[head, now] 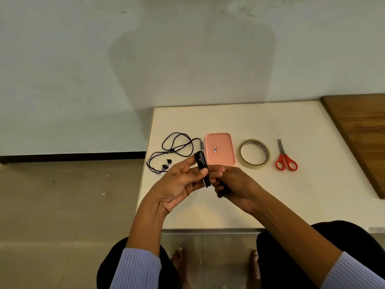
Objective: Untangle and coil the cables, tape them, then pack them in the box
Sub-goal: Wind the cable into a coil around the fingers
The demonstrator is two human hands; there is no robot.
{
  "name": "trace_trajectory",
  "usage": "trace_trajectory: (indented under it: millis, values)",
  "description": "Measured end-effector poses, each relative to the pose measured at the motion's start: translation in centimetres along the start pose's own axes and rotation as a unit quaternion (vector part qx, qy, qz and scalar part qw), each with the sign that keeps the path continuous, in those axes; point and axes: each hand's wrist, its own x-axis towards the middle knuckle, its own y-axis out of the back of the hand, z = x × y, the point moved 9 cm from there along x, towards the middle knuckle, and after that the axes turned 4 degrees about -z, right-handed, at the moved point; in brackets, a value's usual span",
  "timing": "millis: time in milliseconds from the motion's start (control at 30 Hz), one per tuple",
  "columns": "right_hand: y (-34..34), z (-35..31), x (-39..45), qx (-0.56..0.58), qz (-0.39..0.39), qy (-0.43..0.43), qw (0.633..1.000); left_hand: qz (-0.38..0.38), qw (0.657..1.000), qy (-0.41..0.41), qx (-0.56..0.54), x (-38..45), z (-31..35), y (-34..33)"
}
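Both hands, left hand (183, 180) and right hand (233, 184), pinch a coiled black cable (202, 166) above the table (270, 201).

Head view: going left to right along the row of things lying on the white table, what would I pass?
Loose earphone cable → pink box → tape roll → red scissors. The coiled cable held in both hands overlaps that row, so I leave it out.

Tape roll (254, 152) between box (219, 149), scissors (285, 158)
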Motion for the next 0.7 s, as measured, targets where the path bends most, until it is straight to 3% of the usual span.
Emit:
trace_trajectory:
  millis: [267, 467, 567, 700]
  values:
    - [1.9, -0.8, -0.3, 0.046, 0.117, 0.096, 0.987, 0.154, 0.988, -0.029, -0.003, 0.8, -0.6, 2.8]
    - [2.5, -2.8, -0.9, -0.081, 0.205, 0.203, 0.954, 0.303, 0.949, -0.045, 0.076, 0.6, -1.2, 4.4]
    - [2.4, -3.9, -1.4, -0.11, 0.219, 0.253, 0.936, 0.319, 0.94, -0.05, 0.115, 0.8, -1.1, 4.2]
    - [2.5, -3.9, -1.3, -0.124, 0.211, 0.26, 0.934, 0.277, 0.952, -0.036, 0.127, 1.5, -1.6, 3.3]
